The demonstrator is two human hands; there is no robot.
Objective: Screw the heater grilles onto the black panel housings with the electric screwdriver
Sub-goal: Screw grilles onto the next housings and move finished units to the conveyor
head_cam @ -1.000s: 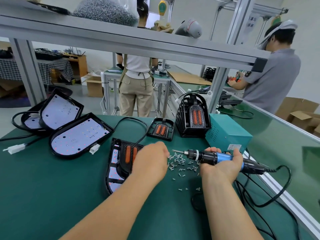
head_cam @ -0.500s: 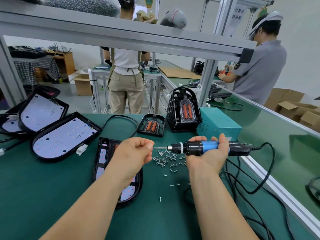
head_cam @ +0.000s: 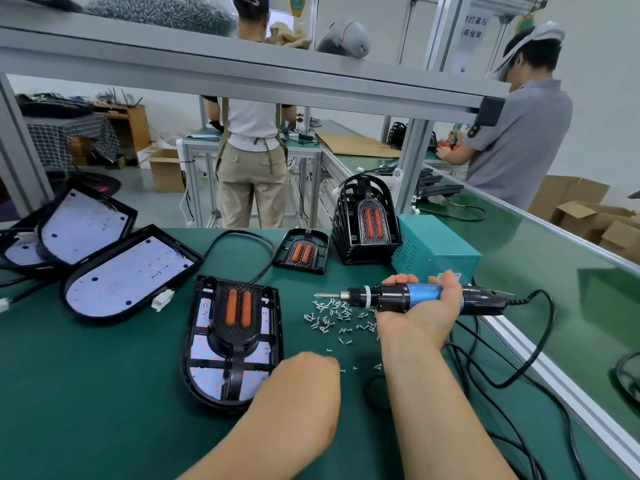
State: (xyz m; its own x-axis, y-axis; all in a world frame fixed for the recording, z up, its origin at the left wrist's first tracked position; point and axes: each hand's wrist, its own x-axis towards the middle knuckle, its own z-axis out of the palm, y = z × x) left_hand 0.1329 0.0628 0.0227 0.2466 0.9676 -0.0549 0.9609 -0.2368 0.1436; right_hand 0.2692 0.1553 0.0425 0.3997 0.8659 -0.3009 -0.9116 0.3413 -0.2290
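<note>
Step in hand: loading a screw, by my reading; no driving yet.
Housing: the black housing lies flat on the green counter in front of the person, with the grille and its two orange bars seated in it.
Screws: small loose screws are scattered on the counter just right of the housing.
Right hand: the right hand is palm up, fingers wrapped round the blue-bodied screwdriver. The tool is level and off the counter, bit pointing left above the screws.
Left hand: the left hand is just beside the housing's near right corner, back to the camera. The fingers curl under (cannot tell whether they pinch a screw).
Next move, as I judge it: get a screw onto the bit or into a grille hole, then tip the tool upright over that hole while the left hand steadies the housing.
Risk: the cord loops near the right wrist and could drag.
</note>
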